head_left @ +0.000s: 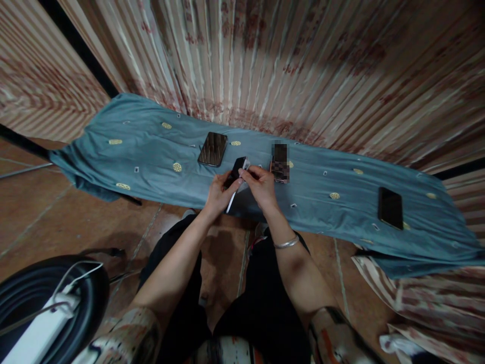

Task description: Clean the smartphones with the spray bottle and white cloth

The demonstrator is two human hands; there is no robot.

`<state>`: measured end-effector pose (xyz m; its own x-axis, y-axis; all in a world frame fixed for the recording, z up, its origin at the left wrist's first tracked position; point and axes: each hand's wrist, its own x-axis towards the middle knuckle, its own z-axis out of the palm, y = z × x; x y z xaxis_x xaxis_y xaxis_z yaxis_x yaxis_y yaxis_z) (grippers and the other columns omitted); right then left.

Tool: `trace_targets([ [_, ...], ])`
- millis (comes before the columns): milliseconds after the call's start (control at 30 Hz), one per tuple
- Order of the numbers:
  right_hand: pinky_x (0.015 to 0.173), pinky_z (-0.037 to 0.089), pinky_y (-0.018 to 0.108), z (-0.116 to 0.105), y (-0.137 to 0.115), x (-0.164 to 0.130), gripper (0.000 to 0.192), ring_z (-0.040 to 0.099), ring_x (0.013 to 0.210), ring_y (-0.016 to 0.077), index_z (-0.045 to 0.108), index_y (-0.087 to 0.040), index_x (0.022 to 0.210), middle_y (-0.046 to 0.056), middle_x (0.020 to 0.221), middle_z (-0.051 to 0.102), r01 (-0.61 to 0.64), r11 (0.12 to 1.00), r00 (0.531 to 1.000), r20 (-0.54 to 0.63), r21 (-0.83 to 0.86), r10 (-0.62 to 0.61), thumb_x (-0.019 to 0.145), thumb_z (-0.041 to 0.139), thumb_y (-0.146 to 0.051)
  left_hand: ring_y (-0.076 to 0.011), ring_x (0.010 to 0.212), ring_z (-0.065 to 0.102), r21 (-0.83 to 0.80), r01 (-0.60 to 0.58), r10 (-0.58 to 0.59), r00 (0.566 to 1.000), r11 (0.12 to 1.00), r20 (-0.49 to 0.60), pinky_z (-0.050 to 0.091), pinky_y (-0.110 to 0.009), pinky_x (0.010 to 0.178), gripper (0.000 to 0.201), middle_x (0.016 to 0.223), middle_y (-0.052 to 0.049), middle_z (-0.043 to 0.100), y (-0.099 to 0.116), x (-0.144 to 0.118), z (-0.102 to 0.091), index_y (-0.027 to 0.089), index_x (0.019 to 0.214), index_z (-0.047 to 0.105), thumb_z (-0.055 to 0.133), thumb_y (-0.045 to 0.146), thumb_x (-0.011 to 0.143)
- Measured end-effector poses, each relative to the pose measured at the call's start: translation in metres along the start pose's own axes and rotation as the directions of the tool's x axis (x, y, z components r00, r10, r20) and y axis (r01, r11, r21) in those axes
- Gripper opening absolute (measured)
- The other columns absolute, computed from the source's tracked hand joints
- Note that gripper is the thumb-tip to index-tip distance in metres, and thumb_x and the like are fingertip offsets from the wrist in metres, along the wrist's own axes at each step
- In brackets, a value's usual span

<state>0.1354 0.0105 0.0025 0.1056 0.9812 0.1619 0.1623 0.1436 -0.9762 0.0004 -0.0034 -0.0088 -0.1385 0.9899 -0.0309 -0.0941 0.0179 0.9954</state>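
Observation:
My left hand (216,193) grips a small black device (237,168) over the near edge of a teal cloth (144,156). My right hand (261,185) pinches a white piece (245,165) at the device's top end. A thin white strip (231,201) hangs down between both hands. A silver bangle (286,243) sits on my right wrist.
Three phones lie on the teal cloth: a glossy one (212,148) behind my left hand, a blurred one (280,162) just right of my right hand, a black one (390,208) far right. A striped curtain (303,65) hangs behind. A black round object with a white bar (41,303) stands lower left.

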Motion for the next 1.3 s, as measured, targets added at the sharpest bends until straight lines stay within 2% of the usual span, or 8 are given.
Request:
trace_targets([
  [167, 0.052, 0.029, 0.023, 0.000, 0.001, -0.002, 0.029, 0.040, 0.052, 0.0089, 0.059, -0.021, 0.058, -0.008, 0.053, 0.046, -0.026, 0.999, 0.998, -0.048, 0.029, 0.027, 0.072, 0.068, -0.044, -0.0256, 0.102, 0.058, 0.020, 0.006, -0.006, 1.000, 1.000, -0.012, 0.043, -0.028, 0.092, 0.040, 0.078, -0.001, 0.058, 0.002, -0.001, -0.002, 0.019, 0.093, 0.077, 0.090, 0.019, 0.056],
  [400, 0.050, 0.027, 0.023, 0.002, 0.006, 0.003, 0.030, 0.035, 0.052, 0.0085, 0.053, -0.021, 0.054, -0.009, 0.050, 0.040, -0.073, 0.994, 0.992, -0.098, 0.085, 0.082, 0.073, 0.064, -0.043, -0.0237, 0.107, 0.060, 0.002, 0.023, -0.023, 1.000, 1.000, -0.009, 0.042, -0.028, 0.098, 0.023, 0.081, -0.002, 0.064, -0.002, 0.003, -0.014, 0.021, 0.092, 0.078, 0.082, 0.029, 0.071],
  [533, 0.047, 0.028, 0.022, 0.001, 0.005, 0.004, 0.030, 0.035, 0.048, 0.0078, 0.052, -0.022, 0.051, -0.009, 0.048, 0.040, -0.137, 0.960, 0.984, -0.079, 0.244, 0.160, 0.069, 0.070, -0.040, -0.0177, 0.091, 0.066, -0.120, 0.152, -0.156, 0.987, 0.981, -0.026, 0.049, -0.023, 0.078, 0.023, 0.084, -0.002, 0.071, 0.003, 0.006, -0.024, 0.019, 0.093, 0.076, 0.076, 0.037, 0.077],
  [667, 0.042, 0.029, 0.022, 0.000, 0.002, 0.004, 0.029, 0.036, 0.042, 0.0073, 0.053, -0.023, 0.050, -0.010, 0.043, 0.039, -0.257, 0.885, 0.950, -0.064, 0.389, 0.304, 0.065, 0.074, -0.037, -0.0119, 0.060, 0.064, -0.340, 0.308, -0.294, 0.951, 0.889, 0.093, 0.048, -0.020, 0.056, 0.024, 0.068, -0.001, 0.070, 0.015, 0.004, -0.025, 0.016, 0.089, 0.072, 0.063, 0.038, 0.088],
  [800, 0.043, 0.035, 0.023, 0.000, 0.001, 0.004, 0.026, 0.047, 0.043, 0.0094, 0.056, -0.023, 0.053, -0.008, 0.045, 0.049, -0.309, 0.830, 0.934, -0.014, 0.465, 0.356, 0.064, 0.076, -0.036, -0.0212, 0.076, 0.074, -0.466, 0.494, -0.458, 0.867, 0.734, 0.198, 0.058, -0.032, 0.076, 0.031, 0.073, -0.006, 0.075, 0.026, -0.007, -0.015, 0.012, 0.099, 0.072, 0.049, 0.033, 0.096],
  [900, 0.045, 0.041, 0.024, -0.001, 0.003, 0.004, 0.026, 0.054, 0.047, 0.0118, 0.058, -0.023, 0.055, -0.007, 0.047, 0.054, -0.280, 0.835, 0.944, -0.021, 0.473, 0.328, 0.062, 0.079, -0.038, -0.0241, 0.084, 0.075, -0.514, 0.559, -0.518, 0.821, 0.650, 0.239, 0.058, -0.038, 0.086, 0.034, 0.080, -0.009, 0.077, 0.029, -0.013, -0.009, 0.010, 0.108, 0.071, 0.045, 0.030, 0.098],
  [1033, 0.047, 0.043, 0.024, 0.001, 0.005, 0.005, 0.025, 0.058, 0.051, 0.0121, 0.064, -0.022, 0.062, -0.006, 0.054, 0.062, -0.223, 0.849, 0.963, -0.028, 0.478, 0.268, 0.060, 0.082, -0.039, -0.0269, 0.088, 0.076, -0.565, 0.551, -0.485, 0.828, 0.613, 0.281, 0.058, -0.042, 0.090, 0.036, 0.091, -0.010, 0.079, 0.025, -0.015, -0.010, 0.012, 0.115, 0.070, 0.048, 0.034, 0.096],
  [1300, 0.051, 0.045, 0.023, 0.002, 0.005, 0.007, 0.025, 0.057, 0.053, 0.0098, 0.067, -0.022, 0.067, -0.007, 0.059, 0.063, -0.152, 0.856, 0.974, -0.072, 0.494, 0.215, 0.062, 0.082, -0.041, -0.0301, 0.098, 0.073, -0.614, 0.549, -0.446, 0.831, 0.567, 0.332, 0.054, -0.056, 0.096, 0.042, 0.099, -0.011, 0.078, 0.025, -0.017, -0.019, 0.014, 0.124, 0.064, 0.046, 0.040, 0.097],
])
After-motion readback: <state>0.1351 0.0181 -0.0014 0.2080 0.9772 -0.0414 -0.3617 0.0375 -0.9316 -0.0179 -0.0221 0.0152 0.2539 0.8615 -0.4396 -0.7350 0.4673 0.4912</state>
